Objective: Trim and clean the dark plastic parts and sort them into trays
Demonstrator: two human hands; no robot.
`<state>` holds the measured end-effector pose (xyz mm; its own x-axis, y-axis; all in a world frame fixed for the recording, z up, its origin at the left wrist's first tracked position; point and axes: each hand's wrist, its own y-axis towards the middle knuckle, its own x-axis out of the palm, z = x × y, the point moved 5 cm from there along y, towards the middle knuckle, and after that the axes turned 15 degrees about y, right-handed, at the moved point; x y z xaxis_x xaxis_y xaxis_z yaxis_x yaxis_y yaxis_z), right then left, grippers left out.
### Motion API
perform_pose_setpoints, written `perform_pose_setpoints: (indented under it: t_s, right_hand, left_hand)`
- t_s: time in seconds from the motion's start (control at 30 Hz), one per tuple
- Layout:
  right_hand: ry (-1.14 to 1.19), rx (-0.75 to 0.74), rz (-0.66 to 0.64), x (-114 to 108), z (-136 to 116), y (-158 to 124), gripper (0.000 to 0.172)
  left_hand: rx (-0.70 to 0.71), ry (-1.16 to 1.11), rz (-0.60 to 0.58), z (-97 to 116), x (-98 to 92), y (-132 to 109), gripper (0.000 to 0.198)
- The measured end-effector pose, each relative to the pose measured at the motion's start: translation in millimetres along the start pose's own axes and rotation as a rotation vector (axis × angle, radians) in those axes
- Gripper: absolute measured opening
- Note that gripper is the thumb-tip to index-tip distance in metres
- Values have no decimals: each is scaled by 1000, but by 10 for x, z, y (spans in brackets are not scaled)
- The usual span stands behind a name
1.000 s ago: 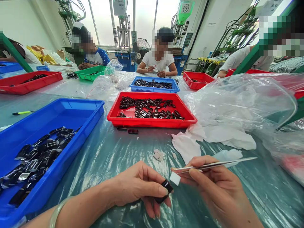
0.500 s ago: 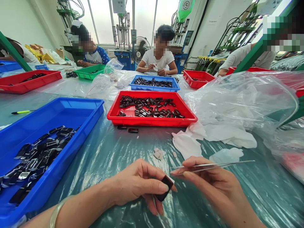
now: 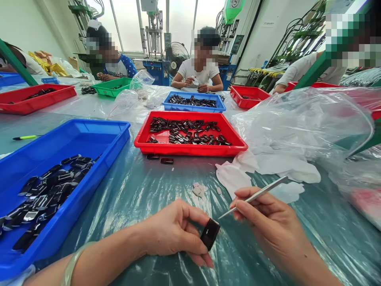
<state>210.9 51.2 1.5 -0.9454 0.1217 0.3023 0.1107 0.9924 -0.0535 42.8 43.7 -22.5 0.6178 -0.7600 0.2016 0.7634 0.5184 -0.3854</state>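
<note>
Between the thumb and fingers of my left hand (image 3: 181, 232) is a small glossy black rectangular piece (image 3: 210, 234), tilted, with a pale upper edge. My right hand (image 3: 264, 220) is closed on a pair of metal tweezers (image 3: 257, 194), held like a pen. Their tip points down-left and lies close to the piece's top corner; whether it touches I cannot tell. Beyond my hands, pale crumpled scraps (image 3: 198, 190) lie on the plastic-covered table (image 3: 143, 186). Two similar dark pieces (image 3: 166, 161) rest just in front of the red tray (image 3: 190, 149).
At left stands a blue tray (image 3: 98, 178) with many glossy black pieces. A smaller blue tray (image 3: 193, 108) sits behind the red one. Clear plastic sheeting (image 3: 297, 123) and white crumpled material (image 3: 235, 178) lie at right. Co-workers (image 3: 196, 73) sit across the table.
My left hand has turned the black piece so its glossy face shows more. The tweezers have swung to a steeper slant, tip down, near the piece's upper corner.
</note>
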Motion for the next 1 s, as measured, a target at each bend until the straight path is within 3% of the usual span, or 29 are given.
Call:
perform_pose_setpoints:
  t_s: [0.2,0.4,1.0]
  right_hand:
    - [-44,-9,-79,55,34,-28,15]
    - [-73,73,-131,125,95,-78,16]
    - [-61,118,-179,145,179,-82,16]
  left_hand:
    - [11,41,-43,-47,7,15,32]
    - [6,39,-33,-35,29,19,31]
    - [-34,57,-13,-30,24,18,37]
